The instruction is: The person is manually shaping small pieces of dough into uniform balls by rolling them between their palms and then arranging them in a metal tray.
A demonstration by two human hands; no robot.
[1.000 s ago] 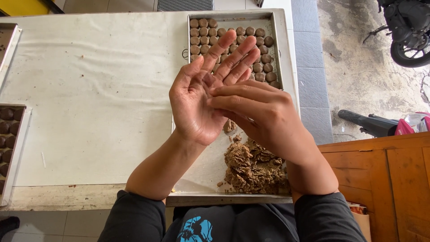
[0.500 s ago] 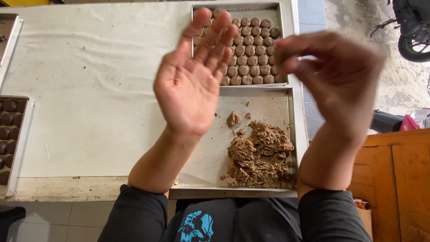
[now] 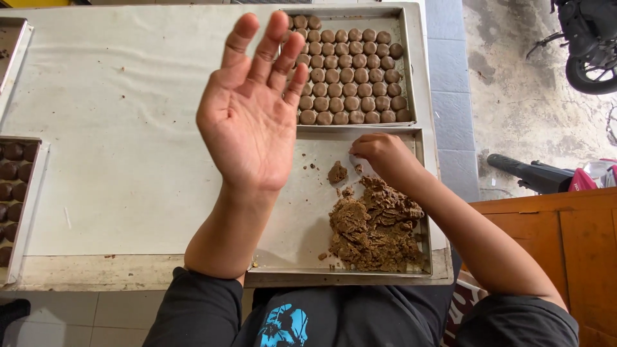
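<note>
Here the left hand (image 3: 254,122) is raised above the table (image 3: 116,128), palm up and bare, fingers spread and pointing toward 12 o'clock; its grip is released and it holds nothing. The right hand (image 3: 380,153) is down in the near tray (image 3: 283,247), fingers curled at the tray's far edge around 1 o'clock from the dough heap (image 3: 376,225); whether that grip pinches anything cannot be told, since the fingertips are turned under. The dough heap is a rough brown mound in the tray's right half, its long axis running roughly from 11 to 5 o'clock, with a small torn lump (image 3: 337,172) lying apart at about 10 o'clock from it. Just beyond, at 12 o'clock, a second tray (image 3: 411,64) touches the near one and carries neat rows of rolled dough balls (image 3: 350,74), the rows running left to right. At 9 o'clock, on the table's left edge, another tray (image 3: 32,205) holds darker balls. At 3 o'clock stands a wooden cabinet (image 3: 565,238)
</note>
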